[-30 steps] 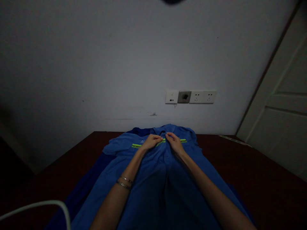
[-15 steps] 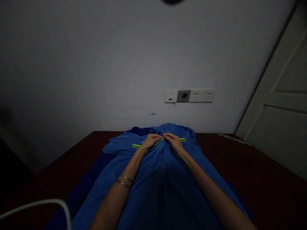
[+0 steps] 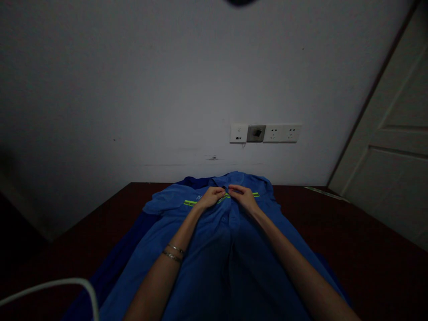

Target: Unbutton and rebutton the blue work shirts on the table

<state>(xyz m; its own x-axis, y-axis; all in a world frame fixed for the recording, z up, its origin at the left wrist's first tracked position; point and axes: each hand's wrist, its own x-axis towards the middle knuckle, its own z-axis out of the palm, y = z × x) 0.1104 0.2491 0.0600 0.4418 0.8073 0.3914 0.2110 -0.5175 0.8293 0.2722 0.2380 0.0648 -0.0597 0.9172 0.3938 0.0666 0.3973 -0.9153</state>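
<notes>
A blue short-sleeved work shirt [image 3: 200, 249] lies spread out, collar toward the wall, with yellow-green stripes across its chest. My left hand [image 3: 211, 197] pinches the front edge of the shirt just below the collar, at stripe height. Facing it across the front opening, my right hand [image 3: 243, 197] has bent fingers at the other edge, thumb and fingertips close together on the cloth. Whatever small part lies between the fingertips is too small to make out. Two bracelets circle my left wrist.
Beneath the shirt is a darker blue garment [image 3: 129, 243] on a dark red-brown table [image 3: 334, 240]. A white cable [image 3: 67, 281] loops in at lower left. Behind stands a wall with socket plates [image 3: 281, 133]; a pale door [image 3: 394, 147] is at right. A thin strip [image 3: 326, 193] lies near it.
The fingers of my right hand have loosened and spread slightly at the shirt's front edge. My left hand has barely shifted, and the shirt stays in place.
</notes>
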